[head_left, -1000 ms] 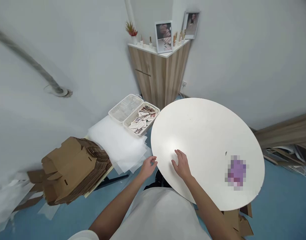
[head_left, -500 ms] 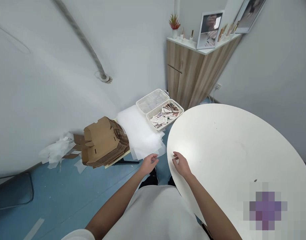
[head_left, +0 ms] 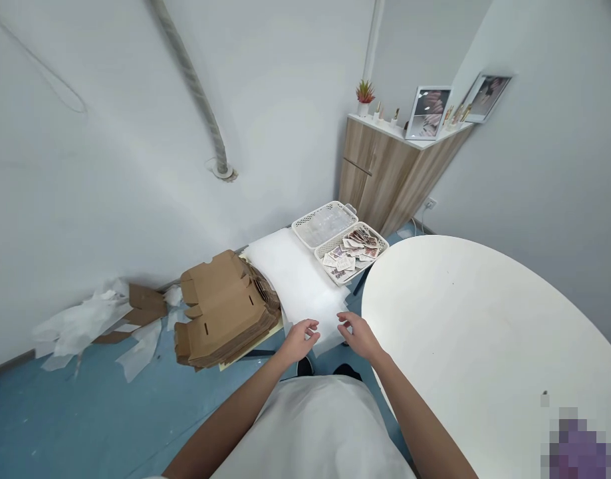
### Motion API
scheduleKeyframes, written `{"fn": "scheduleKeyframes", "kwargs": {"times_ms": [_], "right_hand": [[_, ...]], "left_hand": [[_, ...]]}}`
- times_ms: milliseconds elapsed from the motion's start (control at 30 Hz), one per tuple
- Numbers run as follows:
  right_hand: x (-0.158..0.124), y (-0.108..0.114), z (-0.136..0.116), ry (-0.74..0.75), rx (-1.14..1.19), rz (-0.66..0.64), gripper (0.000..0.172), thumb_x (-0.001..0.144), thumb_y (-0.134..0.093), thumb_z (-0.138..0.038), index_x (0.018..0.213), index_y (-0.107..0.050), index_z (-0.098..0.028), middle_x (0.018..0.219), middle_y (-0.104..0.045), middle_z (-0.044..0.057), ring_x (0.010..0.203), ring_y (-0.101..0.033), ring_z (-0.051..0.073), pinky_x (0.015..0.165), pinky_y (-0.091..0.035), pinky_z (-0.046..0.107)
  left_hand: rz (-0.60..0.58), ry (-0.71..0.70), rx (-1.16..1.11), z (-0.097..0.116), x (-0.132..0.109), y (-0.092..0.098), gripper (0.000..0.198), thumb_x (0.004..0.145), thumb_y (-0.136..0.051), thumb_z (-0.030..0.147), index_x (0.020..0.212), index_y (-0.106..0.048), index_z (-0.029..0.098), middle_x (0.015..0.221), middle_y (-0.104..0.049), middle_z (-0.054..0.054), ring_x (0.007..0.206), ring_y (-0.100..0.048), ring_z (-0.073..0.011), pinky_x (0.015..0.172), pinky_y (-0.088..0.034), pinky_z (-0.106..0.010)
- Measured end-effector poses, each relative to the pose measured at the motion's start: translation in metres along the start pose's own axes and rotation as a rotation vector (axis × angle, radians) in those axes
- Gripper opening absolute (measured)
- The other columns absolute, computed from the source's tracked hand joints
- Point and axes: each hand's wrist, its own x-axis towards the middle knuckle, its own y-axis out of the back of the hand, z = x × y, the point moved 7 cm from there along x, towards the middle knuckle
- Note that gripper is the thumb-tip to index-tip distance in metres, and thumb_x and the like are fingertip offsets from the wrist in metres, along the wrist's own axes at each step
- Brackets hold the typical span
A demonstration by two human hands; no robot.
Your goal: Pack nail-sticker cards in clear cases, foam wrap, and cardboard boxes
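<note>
My left hand (head_left: 299, 340) hovers over the near edge of a stack of thin white sheets (head_left: 292, 269), its fingers loosely curled and apart with nothing between them. Facing it, my right hand (head_left: 360, 336) is close to the rim of the round white table (head_left: 465, 319), also loosely curled and holding nothing. Left of the sheets lies a stack of flat brown cardboard boxes (head_left: 225, 299). Behind the sheets, a white plastic basket (head_left: 321, 256) holds several small printed cards (head_left: 352, 253). Beside it is a second white basket (head_left: 296, 229) with clear plastic in it.
A wood-grain cabinet (head_left: 385, 166) stands in the corner, bearing a small potted plant (head_left: 365, 93) and picture frames (head_left: 429, 113). Crumpled white sheets (head_left: 93, 316) and a brown carton (head_left: 145, 307) lie on the floor at the left. A wrapped pipe (head_left: 195, 86) meets the wall.
The view has shifted toward the side stand, so the sheets, boxes and baskets appear nearer. My hands now appear over and beside the sheets' near edge. Both stay empty.
</note>
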Motion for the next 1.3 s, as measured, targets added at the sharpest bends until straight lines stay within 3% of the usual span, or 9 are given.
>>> {"fn": "scheduleKeyframes", "kwargs": {"times_ms": [167,367,533,667,833,1000,1133,1300], "right_hand": [[0.01,-0.005,0.001,-0.068,-0.039,-0.001,0.032,0.078,-0.045,-0.028,0.108,-0.052,-0.021,0.103,-0.059,0.007,0.08,-0.058,0.016,0.071,-0.046,0.031],[0.047,0.026,0.008,-0.11,-0.073,0.079,0.032,0.078,-0.045,-0.031,0.107,-0.053,-0.021,0.102,-0.059,0.006,0.082,-0.058,0.017,0.07,-0.046,0.032],[0.096,0.057,0.038,-0.206,0.039,0.266,0.032,0.076,-0.047,-0.035,0.104,-0.054,-0.02,0.1,-0.058,0.007,0.085,-0.056,0.017,0.076,-0.046,0.034],[0.14,0.078,0.068,-0.285,0.167,0.432,0.035,0.073,-0.051,-0.038,0.103,-0.054,-0.019,0.103,-0.054,0.009,0.085,-0.055,0.017,0.075,-0.047,0.035],[0.188,0.095,0.098,-0.323,0.213,0.477,0.042,0.071,-0.054,-0.039,0.109,-0.05,-0.022,0.119,-0.043,0.01,0.091,-0.052,0.017,0.076,-0.048,0.035],[0.215,0.104,0.12,-0.388,0.158,0.435,0.049,0.071,-0.054,-0.041,0.115,-0.049,-0.02,0.13,-0.034,0.013,0.097,-0.051,0.02,0.079,-0.047,0.036],[0.225,0.1,0.131,-0.407,0.173,0.402,0.047,0.071,-0.053,-0.041,0.111,-0.053,-0.017,0.129,-0.038,0.014,0.104,-0.049,0.021,0.083,-0.045,0.037],[0.227,0.09,0.137,-0.426,0.195,0.38,0.045,0.071,-0.053,-0.038,0.111,-0.054,-0.017,0.129,-0.039,0.012,0.112,-0.045,0.023,0.091,-0.04,0.039]], "left_hand": [[-0.05,0.021,-0.121,-0.012,0.015,0.006,0.031,0.071,-0.055,0.032,0.097,-0.058,0.016,0.095,-0.063,-0.008,0.079,-0.059,-0.0164,0.071,-0.045,-0.03],[-0.073,0.017,-0.245,0.005,0.054,0.008,0.029,0.072,-0.055,0.032,0.097,-0.058,0.018,0.099,-0.062,-0.007,0.081,-0.059,-0.0165,0.072,-0.045,-0.031],[-0.102,0.067,-0.288,0.023,0.093,0.012,0.028,0.073,-0.055,0.032,0.097,-0.058,0.018,0.098,-0.062,-0.008,0.08,-0.059,-0.0164,0.071,-0.046,-0.031],[-0.091,0.105,-0.255,0.038,0.146,0.013,0.025,0.073,-0.055,0.028,0.096,-0.058,0.019,0.101,-0.061,-0.008,0.083,-0.059,-0.0168,0.073,-0.047,-0.031],[-0.151,0.079,-0.199,0.053,0.224,-0.006,0.032,0.071,-0.058,0.029,0.102,-0.057,0.019,0.109,-0.055,-0.01,0.094,-0.056,-0.0201,0.075,-0.047,-0.032],[-0.153,0.113,-0.297,0.049,0.282,-0.032,0.046,0.073,-0.057,0.033,0.116,-0.048,0.019,0.124,-0.044,-0.012,0.108,-0.048,-0.024,0.079,-0.046,-0.033],[-0.144,0.158,-0.334,0.041,0.307,-0.049,0.046,0.077,-0.052,0.031,0.12,-0.044,0.016,0.125,-0.043,-0.014,0.105,-0.05,-0.0222,0.087,-0.041,-0.035],[-0.185,0.071,-0.381,0.045,0.317,-0.059,0.04,0.076,-0.053,0.026,0.115,-0.049,0.018,0.119,-0.049,-0.01,0.097,-0.054,-0.0191,0.086,-0.041,-0.032]]}}
